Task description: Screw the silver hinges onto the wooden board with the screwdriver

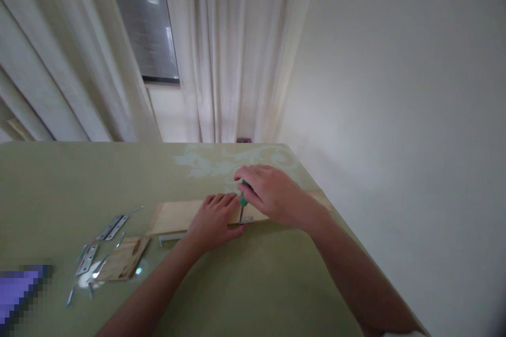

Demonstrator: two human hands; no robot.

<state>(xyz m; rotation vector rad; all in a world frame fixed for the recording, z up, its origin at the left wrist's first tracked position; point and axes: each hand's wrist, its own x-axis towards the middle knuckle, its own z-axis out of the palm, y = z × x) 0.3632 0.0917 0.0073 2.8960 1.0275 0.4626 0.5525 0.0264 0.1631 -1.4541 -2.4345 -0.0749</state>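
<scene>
Pale curtains point(229, 47) hang behind the far side of a worktop point(256, 284) covered in a green cloth, with a dark window point(144, 16) showing between them and a plain wall point(395, 89) to the right. A long wooden board point(174, 216) lies flat across the far right part of the worktop. Its right end comes close to the worktop's right edge, which runs slantwise from the far corner toward the near right.

The left hand point(215, 221) lies open and flat on the board, fingers spread and pressing down, just left of a small metal hinge point(247, 219) that sits at the board's near edge. The right hand point(272, 195) is closed around the green handle of a screwdriver point(242, 202), which stands nearly upright with its tip down on that hinge. The two hands are almost touching. The right forearm runs along the worktop's right edge.

To the left, well apart from the board, loose hinges point(113, 227) lie scattered on the cloth, and a small wooden piece point(122, 260) sits just near of them with more metal bits beside it. The cloth is bare between the forearms in the near middle, and across the far left stretch up to the curtains.
</scene>
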